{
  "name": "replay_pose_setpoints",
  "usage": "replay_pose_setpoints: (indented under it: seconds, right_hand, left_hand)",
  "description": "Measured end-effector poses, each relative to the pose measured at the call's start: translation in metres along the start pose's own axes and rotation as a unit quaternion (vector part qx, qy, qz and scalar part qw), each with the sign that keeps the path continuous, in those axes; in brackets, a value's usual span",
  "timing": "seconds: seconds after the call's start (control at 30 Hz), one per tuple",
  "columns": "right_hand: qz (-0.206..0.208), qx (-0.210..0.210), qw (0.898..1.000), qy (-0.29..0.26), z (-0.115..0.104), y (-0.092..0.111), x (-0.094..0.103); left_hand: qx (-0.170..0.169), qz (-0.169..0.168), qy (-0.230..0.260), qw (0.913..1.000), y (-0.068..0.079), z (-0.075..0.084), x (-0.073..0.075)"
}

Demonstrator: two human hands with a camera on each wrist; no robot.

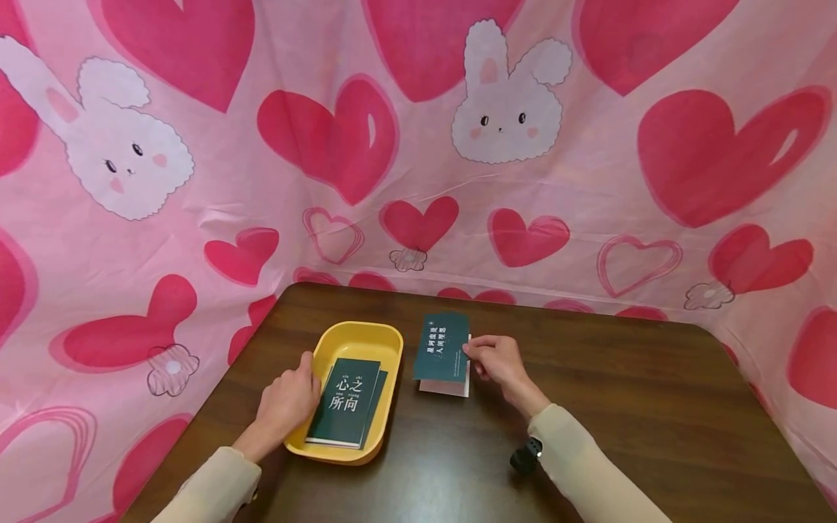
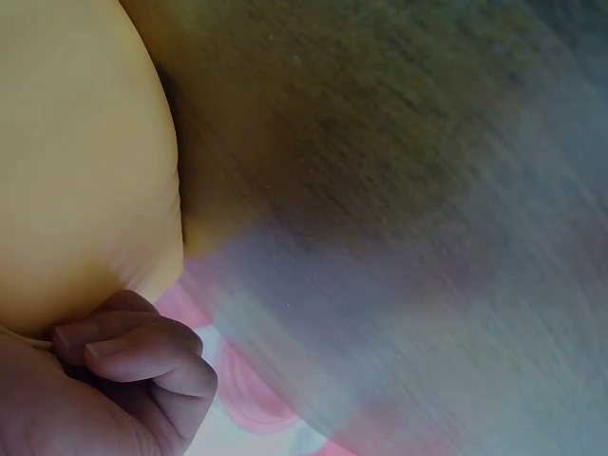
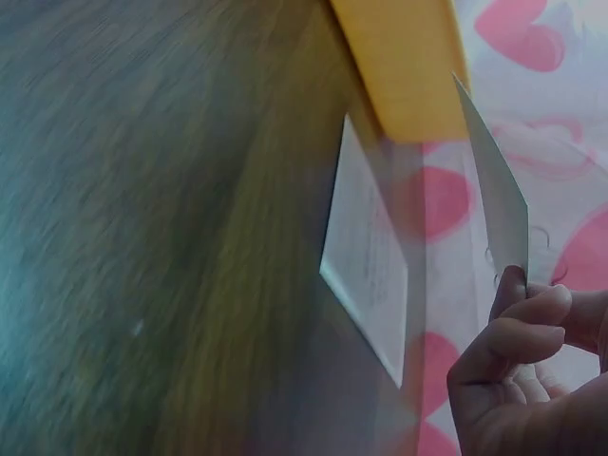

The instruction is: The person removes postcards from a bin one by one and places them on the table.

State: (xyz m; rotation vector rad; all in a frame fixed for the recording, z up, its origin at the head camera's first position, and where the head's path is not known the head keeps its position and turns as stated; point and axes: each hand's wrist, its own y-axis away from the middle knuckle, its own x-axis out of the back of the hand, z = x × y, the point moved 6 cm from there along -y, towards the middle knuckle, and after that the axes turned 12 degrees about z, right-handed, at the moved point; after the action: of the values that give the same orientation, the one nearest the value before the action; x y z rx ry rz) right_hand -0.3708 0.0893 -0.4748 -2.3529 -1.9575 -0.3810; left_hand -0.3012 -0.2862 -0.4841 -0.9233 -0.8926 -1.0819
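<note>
My left hand (image 1: 285, 398) grips the left rim of a yellow tray (image 1: 362, 333); the left wrist view shows its fingers curled at the tray's edge. Inside the tray lies a dark green notebook (image 1: 340, 421) with white lettering, overlapping another green one (image 1: 377, 407) partly hidden beneath it. Right of the tray, my right hand (image 1: 500, 363) pinches the right edge of a green cover (image 1: 441, 363) with white characters. That cover is raised above a white page (image 3: 366, 247) lying on the table. Whether cover and page join at the far edge, I cannot tell.
Everything stands on a dark brown wooden table (image 1: 621, 407) with rounded back corners. A pink cloth (image 1: 431, 174) printed with hearts and rabbits hangs behind and at both sides. A black watch-like object (image 1: 525, 457) sits at the right sleeve cuff.
</note>
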Motion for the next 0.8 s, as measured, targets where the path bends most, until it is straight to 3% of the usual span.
replay_pose_setpoints:
  seconds: [0.43, 0.8]
  right_hand:
    - [0.004, -0.015, 0.997, 0.075, 0.022, -0.006, 0.027]
    - [0.0, -0.02, 0.996, 0.091, 0.037, -0.01, 0.037]
  left_hand:
    - [0.002, -0.006, 0.006, 1.0, 0.001, 0.001, 0.001]
    - [0.002, -0.011, 0.005, 0.9999, 0.0, -0.001, 0.0]
